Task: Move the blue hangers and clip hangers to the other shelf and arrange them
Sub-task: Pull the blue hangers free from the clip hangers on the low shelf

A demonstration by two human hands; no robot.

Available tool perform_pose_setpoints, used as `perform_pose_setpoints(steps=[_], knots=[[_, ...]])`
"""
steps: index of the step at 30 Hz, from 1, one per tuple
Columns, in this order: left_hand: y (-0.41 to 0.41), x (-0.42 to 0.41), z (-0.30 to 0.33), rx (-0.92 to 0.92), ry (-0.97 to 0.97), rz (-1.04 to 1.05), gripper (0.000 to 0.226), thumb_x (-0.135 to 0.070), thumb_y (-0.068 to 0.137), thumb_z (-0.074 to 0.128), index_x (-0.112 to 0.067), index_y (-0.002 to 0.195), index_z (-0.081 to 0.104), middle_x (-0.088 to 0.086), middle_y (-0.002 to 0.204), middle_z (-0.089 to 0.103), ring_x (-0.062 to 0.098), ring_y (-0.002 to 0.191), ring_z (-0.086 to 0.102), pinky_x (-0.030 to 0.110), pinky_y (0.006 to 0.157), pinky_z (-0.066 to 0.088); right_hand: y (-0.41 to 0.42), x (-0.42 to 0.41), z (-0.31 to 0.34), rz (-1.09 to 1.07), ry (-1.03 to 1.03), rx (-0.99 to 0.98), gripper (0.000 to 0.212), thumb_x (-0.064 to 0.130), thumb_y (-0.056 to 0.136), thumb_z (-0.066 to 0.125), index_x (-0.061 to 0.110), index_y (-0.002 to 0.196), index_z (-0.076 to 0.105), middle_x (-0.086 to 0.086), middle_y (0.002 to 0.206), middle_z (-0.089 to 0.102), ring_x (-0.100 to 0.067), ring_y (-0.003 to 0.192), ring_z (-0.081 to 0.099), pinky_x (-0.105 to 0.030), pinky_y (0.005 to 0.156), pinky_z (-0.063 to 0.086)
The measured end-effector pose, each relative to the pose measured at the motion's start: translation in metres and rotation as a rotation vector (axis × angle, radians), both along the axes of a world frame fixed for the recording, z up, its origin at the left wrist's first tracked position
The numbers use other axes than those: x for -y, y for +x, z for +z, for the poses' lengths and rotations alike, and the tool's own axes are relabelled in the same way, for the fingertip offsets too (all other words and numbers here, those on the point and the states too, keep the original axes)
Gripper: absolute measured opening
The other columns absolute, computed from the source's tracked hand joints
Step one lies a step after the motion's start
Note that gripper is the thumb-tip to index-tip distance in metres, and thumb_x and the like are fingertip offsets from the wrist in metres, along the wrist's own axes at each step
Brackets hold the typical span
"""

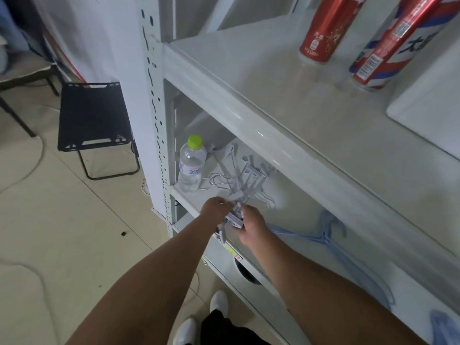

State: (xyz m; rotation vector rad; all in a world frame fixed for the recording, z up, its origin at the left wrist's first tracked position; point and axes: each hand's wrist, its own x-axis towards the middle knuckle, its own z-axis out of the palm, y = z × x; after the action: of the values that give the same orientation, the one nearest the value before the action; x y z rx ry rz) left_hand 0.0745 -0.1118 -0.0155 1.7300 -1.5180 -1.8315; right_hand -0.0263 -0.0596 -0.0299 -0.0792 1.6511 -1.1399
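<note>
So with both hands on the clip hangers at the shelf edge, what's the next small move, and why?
Probably lift the clip hangers clear of the lower shelf. The left hand and right hand both grip the bundle's near end, while its far end rests beside the bottle. The blue hangers lie untouched.

White metal shelving (249, 113), stocked on two levels.
Two drink cans (323, 31) stand on the upper shelf; on the lower shelf (189, 197) a water bottle (191, 165) stands beside grey clip hangers (245, 175), with blue hangers (323, 239) further right.
</note>
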Motion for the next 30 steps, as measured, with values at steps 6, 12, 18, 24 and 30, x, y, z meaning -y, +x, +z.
perform_pose_setpoints(steps=[6,12,18,24,30], knots=[[0.001,0.007,-0.008,-0.053,-0.01,0.065,0.04,-0.022,0.083,0.068,-0.014,0.122,0.063,0.013,0.111,0.069,0.025,0.071,0.061,0.028,0.065,0.047,-0.002,0.006,0.0,0.065,0.072,0.036,0.024,0.02,0.101,0.044,0.007,0.116,0.056,-0.02,0.112,0.06,-0.032,0.088,0.062,-0.042,0.073,0.055],[0.004,0.009,-0.021,0.124,-0.101,-0.081,0.053,-0.022,0.086,0.062,-0.021,0.137,0.047,0.005,0.122,0.066,0.026,0.11,0.062,0.036,0.101,0.045,-0.004,0.001,-0.001,0.065,0.15,0.093,0.017,0.021,0.102,0.045,0.008,0.099,0.054,-0.021,0.101,0.061,-0.034,0.088,0.065,-0.047,0.077,0.056],[-0.014,0.001,-0.016,0.391,-0.324,-0.145,0.061,-0.039,0.082,0.061,-0.04,0.138,0.038,0.003,0.133,0.049,0.032,0.125,0.037,0.047,0.096,0.034,-0.004,0.006,-0.004,0.127,0.204,-0.013,0.032,0.014,0.094,0.054,0.007,0.125,0.052,-0.022,0.12,0.061,-0.037,0.108,0.064,-0.049,0.088,0.055],[-0.032,0.001,-0.016,0.417,-0.433,-0.147,0.054,-0.029,0.085,0.057,-0.043,0.135,0.043,0.005,0.137,0.045,0.032,0.126,0.034,0.05,0.101,0.031,-0.007,0.003,-0.005,0.179,0.2,-0.09,0.046,0.019,0.095,0.046,0.016,0.141,0.041,-0.008,0.121,0.055,-0.025,0.094,0.059,-0.046,0.091,0.054],[-0.036,-0.006,-0.017,0.43,-0.507,-0.008,0.031,-0.026,0.08,0.065,-0.039,0.109,0.063,0.007,0.144,0.031,0.036,0.129,0.028,0.05,0.102,0.032,-0.01,-0.007,-0.008,0.272,0.173,-0.251,0.051,0.02,0.093,0.052,0.011,0.141,0.041,-0.007,0.113,0.048,-0.025,0.1,0.052,-0.045,0.096,0.051]])
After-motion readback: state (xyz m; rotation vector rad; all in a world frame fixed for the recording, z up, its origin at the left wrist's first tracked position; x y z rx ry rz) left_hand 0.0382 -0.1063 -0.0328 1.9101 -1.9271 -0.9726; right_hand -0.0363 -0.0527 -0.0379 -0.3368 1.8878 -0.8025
